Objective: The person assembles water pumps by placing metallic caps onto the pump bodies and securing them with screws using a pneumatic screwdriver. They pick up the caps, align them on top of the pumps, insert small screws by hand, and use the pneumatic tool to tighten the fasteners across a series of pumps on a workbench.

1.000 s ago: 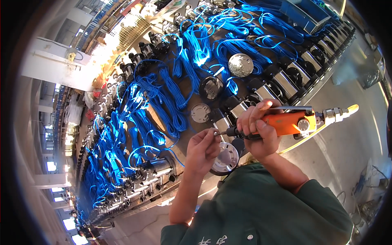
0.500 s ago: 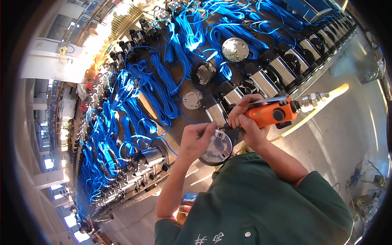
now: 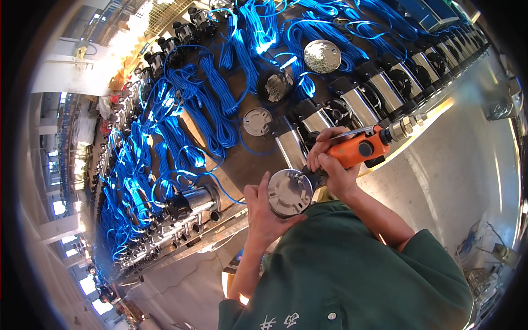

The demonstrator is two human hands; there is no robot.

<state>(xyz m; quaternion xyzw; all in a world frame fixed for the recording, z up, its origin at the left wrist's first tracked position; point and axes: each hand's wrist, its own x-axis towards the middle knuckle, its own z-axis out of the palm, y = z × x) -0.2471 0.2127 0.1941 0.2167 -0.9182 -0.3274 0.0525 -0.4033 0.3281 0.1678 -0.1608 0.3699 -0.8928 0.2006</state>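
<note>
My right hand [image 3: 336, 168] is wrapped around an orange air screwdriver [image 3: 355, 149] with a metal hose fitting at its back end. Its dark front end points left, down to the upper right rim of a round, shiny metal cover [image 3: 290, 192] with slots in it. My left hand [image 3: 260, 213] grips this cover from the left, fingers along its rim and thumb stretched below it. Whatever sits beneath the cover is mostly hidden. Just beyond it stands a steel pump cylinder [image 3: 289, 144] with a dark top.
Bundles of blue cable [image 3: 217, 88] cover much of the bench. A slotted metal disc [image 3: 257, 121], a black bowl [image 3: 275, 87] and a dish of small parts [image 3: 322, 56] lie among them. Steel pumps [image 3: 355, 99] line the right edge. A yellow hose [image 3: 410, 140] runs beside the bench.
My left hand has gone from pinching near the screwdriver's front end to holding the cover's left rim. The cover appears turned. My right hand keeps the screwdriver nearly in place.
</note>
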